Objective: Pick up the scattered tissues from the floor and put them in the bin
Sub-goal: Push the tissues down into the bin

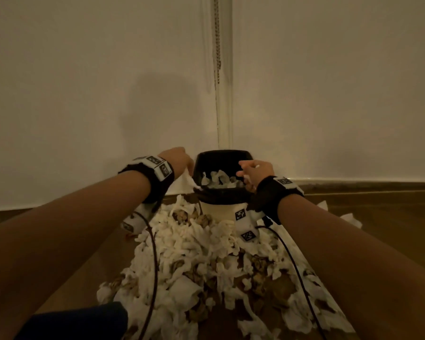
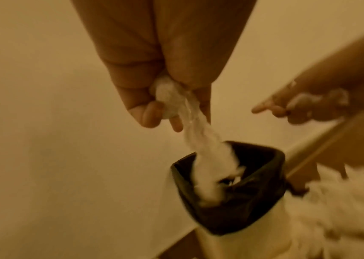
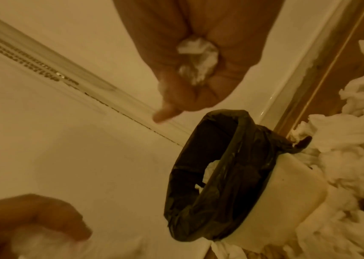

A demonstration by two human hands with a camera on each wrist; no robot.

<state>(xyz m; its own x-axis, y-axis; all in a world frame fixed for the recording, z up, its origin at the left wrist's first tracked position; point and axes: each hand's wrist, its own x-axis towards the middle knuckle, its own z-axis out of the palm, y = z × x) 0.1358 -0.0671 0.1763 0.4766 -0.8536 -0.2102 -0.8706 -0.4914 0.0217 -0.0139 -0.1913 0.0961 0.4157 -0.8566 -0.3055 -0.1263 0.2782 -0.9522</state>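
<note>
A small white bin (image 1: 221, 211) with a black liner (image 1: 221, 155) stands in the room's corner, with white tissues (image 1: 219, 180) inside. My left hand (image 1: 179, 160) is beside the bin's left rim and pinches a long tissue (image 2: 187, 129) that trails down toward the opening. My right hand (image 1: 255, 171) hovers over the right rim, fingers curled round a crumpled tissue wad (image 3: 196, 61). A big heap of scattered white tissues (image 1: 206, 261) covers the floor in front of the bin.
Two white walls (image 1: 84, 94) meet behind the bin, with a beaded cord (image 1: 217, 45) hanging in the corner. The wooden floor (image 1: 378, 212) shows to both sides of the heap. Cables (image 1: 155, 266) run from both wristbands across the tissues.
</note>
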